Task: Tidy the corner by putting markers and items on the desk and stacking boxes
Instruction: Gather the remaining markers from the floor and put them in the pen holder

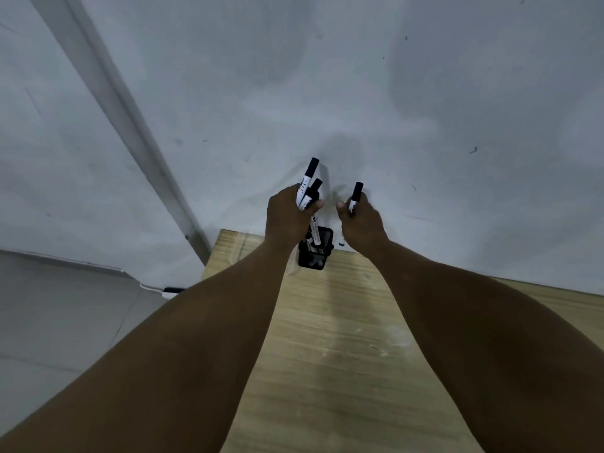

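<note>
Left hand (287, 214): you grip a bundle of markers (309, 188), caps up, above the black mesh holder (315, 253) on the desk (343, 338).
Right hand (359, 220): you pinch a single marker (355, 197).
Handling: probably light, stiff, smooth barrels; hold mid-barrel so none slips.
Writing: barrel print too blurred to read.

Scuffed pale grey wall (392, 93), grey floor (58, 315), dim light.
</note>
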